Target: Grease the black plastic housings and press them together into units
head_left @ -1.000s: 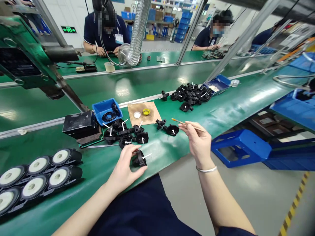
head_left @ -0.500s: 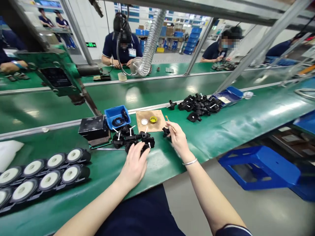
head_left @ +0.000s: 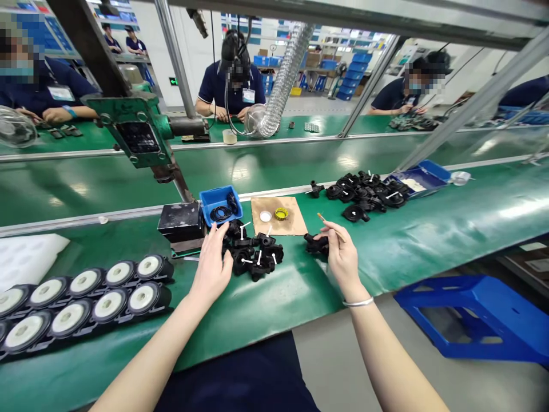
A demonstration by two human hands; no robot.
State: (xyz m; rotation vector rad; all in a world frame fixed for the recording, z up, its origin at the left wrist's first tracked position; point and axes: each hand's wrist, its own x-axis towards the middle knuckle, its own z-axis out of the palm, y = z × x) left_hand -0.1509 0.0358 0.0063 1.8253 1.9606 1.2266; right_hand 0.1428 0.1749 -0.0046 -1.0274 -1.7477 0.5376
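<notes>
Black fittings [head_left: 256, 271] were flanked by the spread left hand [head_left: 213, 261]; a brush [head_left: 321, 217] was gripped by the right hand [head_left: 344, 256].

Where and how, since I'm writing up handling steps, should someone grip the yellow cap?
Probably pinch the yellow cap by its raised rim, across the near and far edges, coming down from its right. It sits low and round on the cardboard; the white disc lies close on its left, while bare cardboard shows on the right.
</notes>
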